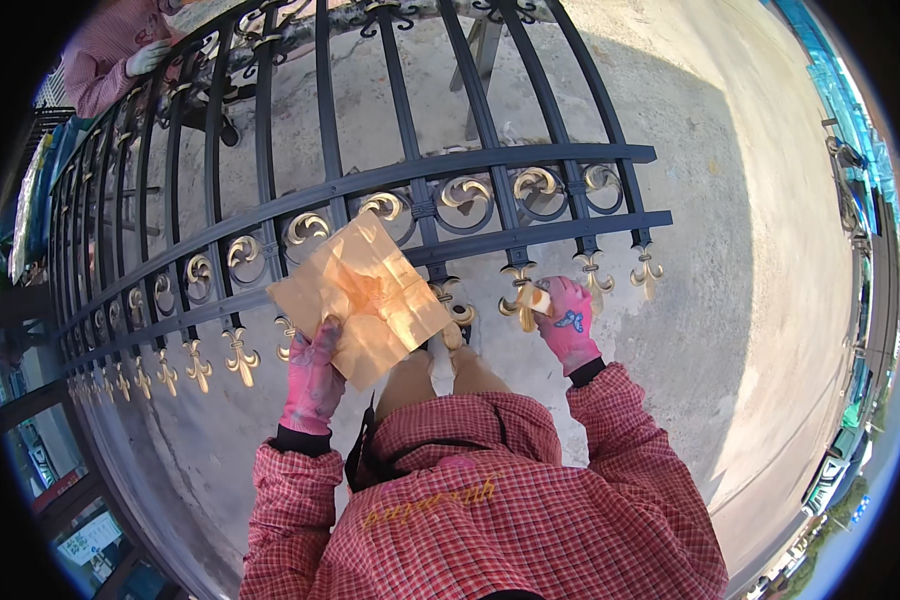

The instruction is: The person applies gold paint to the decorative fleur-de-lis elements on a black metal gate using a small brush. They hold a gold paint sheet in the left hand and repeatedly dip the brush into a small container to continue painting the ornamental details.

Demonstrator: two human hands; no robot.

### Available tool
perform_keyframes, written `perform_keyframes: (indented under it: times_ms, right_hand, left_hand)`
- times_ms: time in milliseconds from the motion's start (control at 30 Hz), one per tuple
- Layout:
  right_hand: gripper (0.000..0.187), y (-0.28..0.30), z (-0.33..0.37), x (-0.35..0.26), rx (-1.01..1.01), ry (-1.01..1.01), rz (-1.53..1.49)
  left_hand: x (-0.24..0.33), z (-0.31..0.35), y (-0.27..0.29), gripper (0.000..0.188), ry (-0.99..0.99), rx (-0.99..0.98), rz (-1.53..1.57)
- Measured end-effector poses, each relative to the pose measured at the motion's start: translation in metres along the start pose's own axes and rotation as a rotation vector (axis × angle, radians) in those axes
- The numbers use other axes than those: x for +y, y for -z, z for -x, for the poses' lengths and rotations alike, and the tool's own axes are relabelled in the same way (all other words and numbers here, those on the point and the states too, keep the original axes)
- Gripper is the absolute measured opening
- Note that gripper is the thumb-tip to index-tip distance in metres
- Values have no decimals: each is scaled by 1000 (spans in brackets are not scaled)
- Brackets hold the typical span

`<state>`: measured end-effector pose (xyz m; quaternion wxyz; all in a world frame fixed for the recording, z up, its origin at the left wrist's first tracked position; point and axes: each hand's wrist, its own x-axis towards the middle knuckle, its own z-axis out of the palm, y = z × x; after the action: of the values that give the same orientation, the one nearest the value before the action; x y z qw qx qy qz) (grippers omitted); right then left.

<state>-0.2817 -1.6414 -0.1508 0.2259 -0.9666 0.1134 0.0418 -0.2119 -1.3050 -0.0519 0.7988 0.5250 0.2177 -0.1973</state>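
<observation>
The dark fence [370, 179] spans before you; your left hand [313, 382] grips a brown sheet [380, 305]. Your right hand [569, 322] pinches a small pale block [538, 299] by a finial [517, 280]; nearby finials look gilded already, though any unfinished patches can't be told.

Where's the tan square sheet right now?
In the head view, left of centre: the left hand holds the tan sheet, overlapping the dark fence's lower rail.

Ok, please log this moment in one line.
left hand holds square brown sheet | right hand holds small pale pad at gold fleur-de-lis fence tip
</observation>
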Motion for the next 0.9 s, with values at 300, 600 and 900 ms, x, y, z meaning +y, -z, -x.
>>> perform_keyframes:
  times_ms: [300, 600, 900]
  right_hand:
    - [44, -10, -8, -23, -135, 415, 135]
    - [47, -17, -6, 3, 77, -92, -47]
    - [45, -23, -21, 11, 157, -90, -40]
  left_hand:
    - [1, -8, 10, 38, 39, -51, -13]
    - [5, -10, 1, 42, -19, -29, 4]
    - [11, -17, 10, 46, 49, -53, -41]
